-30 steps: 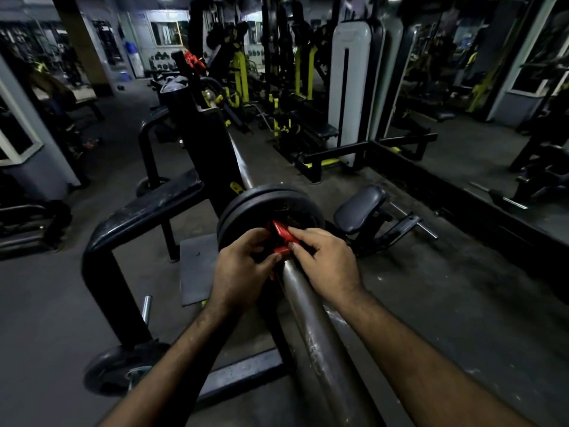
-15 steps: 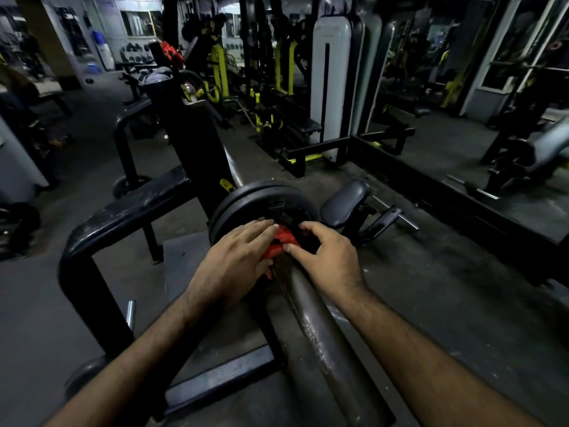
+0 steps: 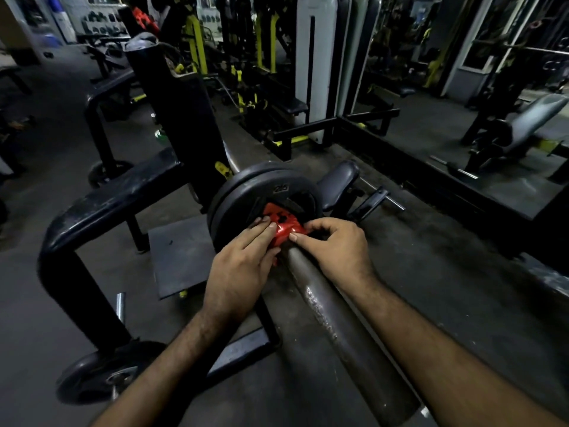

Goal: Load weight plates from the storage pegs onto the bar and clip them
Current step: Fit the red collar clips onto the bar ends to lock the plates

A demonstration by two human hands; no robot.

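A thick grey bar sleeve runs from the bottom right up to two black weight plates stacked on it, the outer one marked 25. A red clip sits around the sleeve right against the outer plate. My left hand presses its fingers on the clip's left side. My right hand pinches the clip's right side with thumb and fingertips. The clip's lower half is hidden behind my fingers.
A black steel rack frame stands to the left, with a plate on a low storage peg and another plate further back. A padded black seat lies right of the plates. Gym machines fill the background.
The clip has gone from pinched open in my fingertips to pushed along the sleeve against the outer plate. My left hand now lies flatter on it.
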